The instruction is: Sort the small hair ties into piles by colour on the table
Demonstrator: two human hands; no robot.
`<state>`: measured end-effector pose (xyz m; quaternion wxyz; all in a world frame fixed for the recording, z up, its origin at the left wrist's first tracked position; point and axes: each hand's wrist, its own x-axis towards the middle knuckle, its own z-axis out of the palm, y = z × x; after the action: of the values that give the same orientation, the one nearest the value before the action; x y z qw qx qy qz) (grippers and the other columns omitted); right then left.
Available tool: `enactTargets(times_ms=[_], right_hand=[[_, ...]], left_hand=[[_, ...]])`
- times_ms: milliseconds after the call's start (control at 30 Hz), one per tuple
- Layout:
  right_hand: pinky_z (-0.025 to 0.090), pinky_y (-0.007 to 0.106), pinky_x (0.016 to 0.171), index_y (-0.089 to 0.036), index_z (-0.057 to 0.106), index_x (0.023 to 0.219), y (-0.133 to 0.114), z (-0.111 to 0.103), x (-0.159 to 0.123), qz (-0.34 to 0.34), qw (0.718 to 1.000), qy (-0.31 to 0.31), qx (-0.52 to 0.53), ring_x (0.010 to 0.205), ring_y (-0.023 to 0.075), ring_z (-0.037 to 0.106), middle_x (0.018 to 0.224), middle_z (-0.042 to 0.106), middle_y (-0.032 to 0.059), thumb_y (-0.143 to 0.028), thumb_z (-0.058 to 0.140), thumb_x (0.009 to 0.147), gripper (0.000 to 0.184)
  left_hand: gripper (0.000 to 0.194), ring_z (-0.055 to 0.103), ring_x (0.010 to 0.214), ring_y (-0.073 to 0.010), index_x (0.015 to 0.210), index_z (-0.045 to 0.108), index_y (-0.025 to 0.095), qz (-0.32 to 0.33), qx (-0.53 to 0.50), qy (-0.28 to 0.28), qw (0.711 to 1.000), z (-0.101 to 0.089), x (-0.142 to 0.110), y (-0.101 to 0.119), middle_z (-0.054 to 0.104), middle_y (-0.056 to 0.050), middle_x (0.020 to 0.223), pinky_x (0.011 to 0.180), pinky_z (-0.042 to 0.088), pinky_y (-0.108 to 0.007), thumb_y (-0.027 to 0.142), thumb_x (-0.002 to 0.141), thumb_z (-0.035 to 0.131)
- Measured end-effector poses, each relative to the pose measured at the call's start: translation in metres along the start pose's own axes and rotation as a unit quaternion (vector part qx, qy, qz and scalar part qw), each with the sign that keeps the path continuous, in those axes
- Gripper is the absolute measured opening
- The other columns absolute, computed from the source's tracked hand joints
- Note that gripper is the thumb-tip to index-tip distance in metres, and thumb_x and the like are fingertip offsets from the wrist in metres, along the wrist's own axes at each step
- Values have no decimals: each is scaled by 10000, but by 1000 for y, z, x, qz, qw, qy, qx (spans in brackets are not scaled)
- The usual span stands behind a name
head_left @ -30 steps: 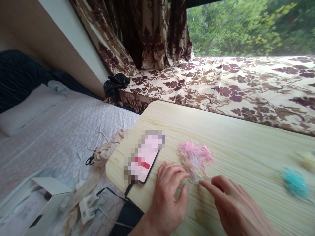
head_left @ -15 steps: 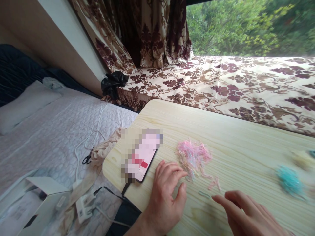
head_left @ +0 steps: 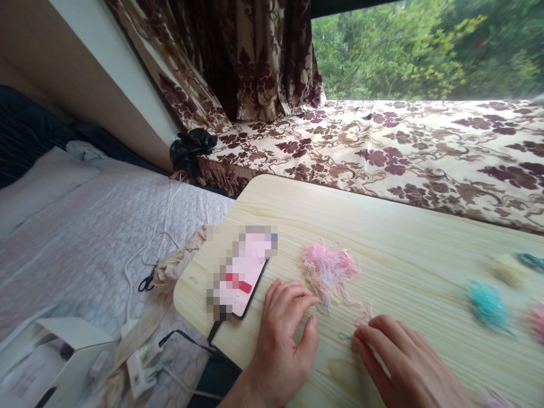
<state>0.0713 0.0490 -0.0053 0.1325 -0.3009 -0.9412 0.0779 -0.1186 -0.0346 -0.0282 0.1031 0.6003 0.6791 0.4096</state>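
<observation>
A loose pile of thin pink, lilac and pale strands (head_left: 329,266) lies on the light wooden table (head_left: 382,232). My left hand (head_left: 284,340) rests on the table at the pile's near left edge, fingers curved and thumb apart, with nothing held. To the right, my right hand (head_left: 403,357) has its thumb and fingertips closed at one end of a pale green looped strand (head_left: 345,334), which lies low over the wood. A few pink strands (head_left: 363,311) trail out of the pile just beyond those fingertips.
A phone (head_left: 242,275) with a cable lies left of the pile. Turquoise (head_left: 488,304), cream (head_left: 508,269), dark teal (head_left: 531,260) and pink (head_left: 538,317) strand clumps sit at the right. Beside the table is a bed (head_left: 106,226) with a power strip (head_left: 142,368) and an opened white box (head_left: 72,334).
My right hand drew away rightward from the pile, leaving a pale green strand and some pink ones on the wood, then came back and closed on the green strand. My left hand stayed put.
</observation>
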Motion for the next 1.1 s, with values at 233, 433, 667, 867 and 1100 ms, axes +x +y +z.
enactTargets(times_ms=[233, 433, 667, 867, 1100], right_hand=[[488, 279, 635, -255, 613, 820, 0, 8, -3, 3, 1000, 26, -9, 701, 156, 648, 784, 648, 10, -271, 461, 986, 226], [529, 236, 669, -247, 630, 894, 14, -10, -19, 42, 997, 52, 38, 726, 132, 674, 843, 666, 19, -338, 467, 1003, 216], [495, 290, 542, -249, 679, 790, 101, -57, -44, 212, 971, 104, -26, 630, 174, 665, 804, 698, 42, -527, 498, 905, 351], [461, 324, 582, -231, 683, 683, 141, -53, -28, 294, 948, 105, -56, 641, 204, 645, 727, 674, 65, -411, 446, 849, 341], [485, 359, 606, -221, 728, 744, 130, -78, -44, 290, 945, 138, -66, 685, 240, 669, 788, 695, 92, -451, 453, 853, 375]], left_hand=[[271, 652, 1129, -234, 1100, 613, 222, 2, 2, 13, 1000, 1, 0, 0, 719, -67, 1077, 1126, 414, -504, 93, 878, 523], [266, 669, 1106, -238, 1086, 623, 236, 10, 7, 21, 1000, 3, 0, -3, 725, -57, 1093, 1097, 447, -515, 105, 877, 523], [254, 679, 1094, -246, 1083, 659, 248, 32, 27, 41, 998, 12, -3, -16, 735, -57, 1109, 1073, 478, -521, 144, 894, 525], [232, 683, 1069, -262, 1048, 681, 241, 43, 26, 50, 997, 15, -1, -19, 742, -67, 1086, 1030, 508, -543, 160, 896, 524], [230, 679, 1063, -251, 1032, 696, 224, 47, 15, 55, 997, 16, 0, -20, 741, -82, 1071, 1023, 525, -514, 171, 912, 507]])
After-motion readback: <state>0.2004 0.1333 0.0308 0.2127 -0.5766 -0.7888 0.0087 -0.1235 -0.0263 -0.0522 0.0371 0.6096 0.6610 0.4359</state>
